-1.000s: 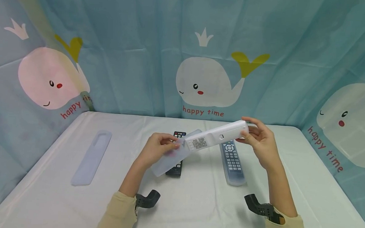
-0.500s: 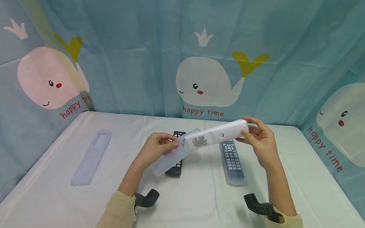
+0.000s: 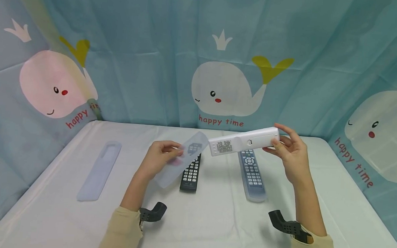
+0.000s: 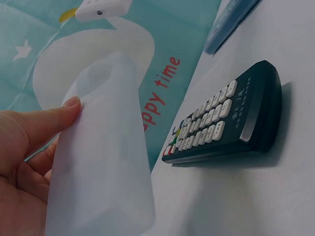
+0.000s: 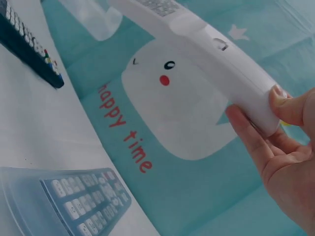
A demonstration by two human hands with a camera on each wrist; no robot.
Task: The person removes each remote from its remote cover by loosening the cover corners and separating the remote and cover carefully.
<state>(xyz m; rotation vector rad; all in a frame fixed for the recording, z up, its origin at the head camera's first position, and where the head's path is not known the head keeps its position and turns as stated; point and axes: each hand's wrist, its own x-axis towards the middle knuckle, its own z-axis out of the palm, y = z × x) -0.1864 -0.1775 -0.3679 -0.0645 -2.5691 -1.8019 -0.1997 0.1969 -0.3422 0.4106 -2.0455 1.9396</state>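
Observation:
My left hand [image 3: 159, 156] pinches a translucent silicone sleeve [image 4: 101, 157] between thumb and fingers, above the table and tilted. A white remote control [image 3: 244, 142], its back with a printed code facing me, is held at its right end by the thumb and fingers of my right hand [image 3: 290, 155]. The remote's left end is close to the sleeve's upper end, outside it. Below the sleeve lies a black remote control [image 3: 190, 176], partly covered from the head view. Under the white remote lies another remote control in a bluish translucent cover [image 3: 253, 179].
A second translucent sleeve [image 3: 99, 171] lies flat on the left of the white-covered table [image 3: 213, 222]. Behind the table hangs a teal curtain [image 3: 146, 91] with printed whales.
The white remote has come out of the sleeve and moved right with my right hand. My left hand has shifted left with the sleeve, baring more of the black remote.

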